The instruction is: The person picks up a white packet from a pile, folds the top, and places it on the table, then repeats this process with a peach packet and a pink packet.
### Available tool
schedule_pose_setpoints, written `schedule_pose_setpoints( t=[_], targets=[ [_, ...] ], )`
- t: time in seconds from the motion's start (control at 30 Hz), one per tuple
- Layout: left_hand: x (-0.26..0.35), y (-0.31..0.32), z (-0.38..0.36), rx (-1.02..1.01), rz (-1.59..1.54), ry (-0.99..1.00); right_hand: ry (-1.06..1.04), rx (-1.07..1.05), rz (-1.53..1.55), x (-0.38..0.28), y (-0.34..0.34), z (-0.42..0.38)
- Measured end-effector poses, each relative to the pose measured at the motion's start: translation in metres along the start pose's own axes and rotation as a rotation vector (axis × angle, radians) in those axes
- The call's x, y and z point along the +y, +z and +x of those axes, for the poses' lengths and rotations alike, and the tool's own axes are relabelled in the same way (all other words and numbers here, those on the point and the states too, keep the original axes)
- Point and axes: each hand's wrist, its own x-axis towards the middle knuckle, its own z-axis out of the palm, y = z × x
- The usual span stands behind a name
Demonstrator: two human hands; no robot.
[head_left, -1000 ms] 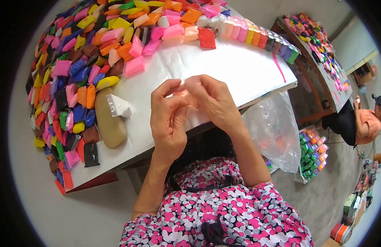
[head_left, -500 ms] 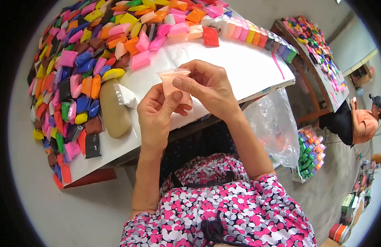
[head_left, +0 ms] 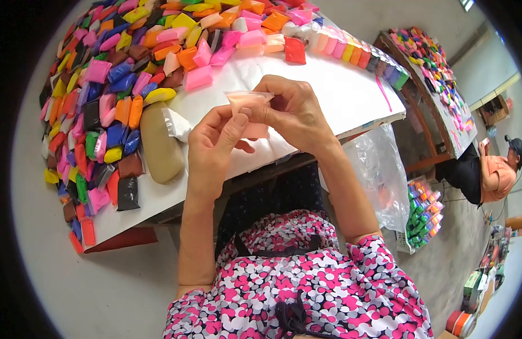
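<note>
The fingers of the left hand (head_left: 211, 148) and the right hand (head_left: 299, 116) are grasping one peach packet (head_left: 255, 131), both thumbs pressing its front and the right hand pinching near its open-looking upper end (whether it is sealed, one cannot tell). The packet is hovering over the worktop (head_left: 311, 82) near its front edge. Left of the hands, an oval block (head_left: 161, 148) is lying by that edge, a white packet (head_left: 178, 126) touching its right side. Beyond, a pile (head_left: 111, 90) of coloured packets is covering the left end and spreading along the back edge, where a row (head_left: 351, 52) of packets is running toward the right corner. A pink strip (head_left: 383, 94) is lying near that corner. Below it, a clear bag (head_left: 382, 181) is hanging beside a basket (head_left: 403, 242) of packets, and a person (head_left: 498, 175) is sitting by another table (head_left: 455, 138).
</note>
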Motion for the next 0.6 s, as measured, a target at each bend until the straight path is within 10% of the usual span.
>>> schedule_pose_setpoints(
  t=[0.6],
  targets=[
    [-0.002,-0.006,0.001,0.096,0.042,0.086,0.095,-0.096,0.272,0.000,-0.003,-0.004]
  ],
)
